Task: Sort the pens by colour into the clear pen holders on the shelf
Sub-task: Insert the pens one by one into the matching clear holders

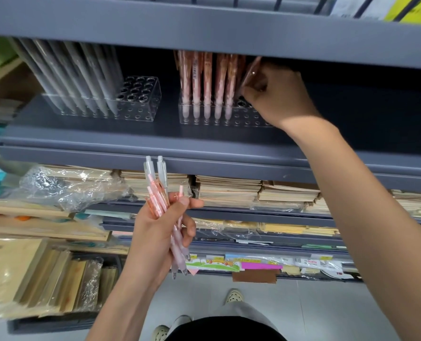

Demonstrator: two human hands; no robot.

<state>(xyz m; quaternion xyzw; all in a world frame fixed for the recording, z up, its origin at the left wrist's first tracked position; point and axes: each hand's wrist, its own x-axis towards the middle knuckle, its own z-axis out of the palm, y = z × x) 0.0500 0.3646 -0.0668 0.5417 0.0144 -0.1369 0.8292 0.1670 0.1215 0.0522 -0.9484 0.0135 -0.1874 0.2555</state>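
L holder point(144, 104) grey pens point(81, 77), R holder point(241, 119) pinks point(207, 77)

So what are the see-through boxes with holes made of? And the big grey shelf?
The clear pen holders with round holes look like hard glossy plastic, perhaps acrylic: you see straight through them and their edges glint. The dark grey shelf looks like matte painted metal, judging by its thin, smooth, folded front lip, though paint hides it.
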